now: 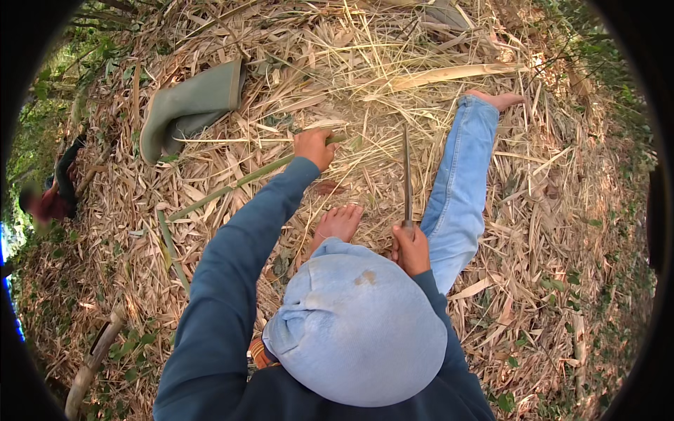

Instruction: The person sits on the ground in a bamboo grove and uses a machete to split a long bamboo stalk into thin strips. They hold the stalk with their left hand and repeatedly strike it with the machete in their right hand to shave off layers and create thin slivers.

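My left hand (316,148) is closed round a thin green bamboo stem (261,171); a short end pokes out past my fingers, and the rest slants back to the left over the leaf litter. In my right hand (411,249) is the handle of a long, narrow knife (408,175), its blade pointing away from me, apart from the stem. Pale strips and shavings (382,105) lie thickly beyond both hands. Between my arms rises my bent knee in blue jeans (365,316), with a bare foot (338,226) in front of it.
My other leg (460,175) stretches out at the right. Green rubber boots (189,102) lie at the far left. Another green stem (170,245) rests left of my arm, and a thick branch (95,365) at lower left. Another person (60,186) is at the left edge.
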### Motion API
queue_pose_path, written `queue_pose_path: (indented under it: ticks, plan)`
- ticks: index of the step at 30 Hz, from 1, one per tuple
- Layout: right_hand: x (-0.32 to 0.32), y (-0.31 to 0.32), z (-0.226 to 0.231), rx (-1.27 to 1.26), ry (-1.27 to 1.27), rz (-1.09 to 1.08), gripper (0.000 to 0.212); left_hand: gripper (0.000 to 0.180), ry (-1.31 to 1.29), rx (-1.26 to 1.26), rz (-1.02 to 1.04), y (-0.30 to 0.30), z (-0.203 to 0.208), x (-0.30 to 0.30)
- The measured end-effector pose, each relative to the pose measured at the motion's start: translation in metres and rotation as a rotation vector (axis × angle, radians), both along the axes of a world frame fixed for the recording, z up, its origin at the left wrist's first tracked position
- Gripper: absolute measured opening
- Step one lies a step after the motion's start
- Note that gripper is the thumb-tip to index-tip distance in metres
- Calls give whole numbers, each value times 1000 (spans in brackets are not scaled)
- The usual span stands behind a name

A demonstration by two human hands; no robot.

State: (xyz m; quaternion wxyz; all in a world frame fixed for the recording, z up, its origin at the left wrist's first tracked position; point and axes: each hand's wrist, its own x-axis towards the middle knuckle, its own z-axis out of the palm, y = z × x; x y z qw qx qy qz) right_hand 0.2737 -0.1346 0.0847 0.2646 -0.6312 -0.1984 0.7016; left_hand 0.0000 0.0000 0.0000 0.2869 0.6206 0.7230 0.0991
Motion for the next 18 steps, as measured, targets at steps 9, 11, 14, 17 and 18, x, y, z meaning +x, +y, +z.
queue_pose_path:
  ticks: [9,11,14,17,18]
  plan:
    - [34,21,79,625,-442,252,22,24,-904,-59,-156,-16,211,58]
    - [39,30,95,739,-475,270,19,26,-1004,-82,-166,-24,242,68]
    - [54,43,123,1043,-570,337,19,20,-1002,8,-192,-35,267,80]
    - [61,48,145,1240,-718,388,23,19,-1077,107,-102,-51,268,90]
    - [63,49,148,1266,-764,425,24,20,-1026,92,-150,-51,268,88]
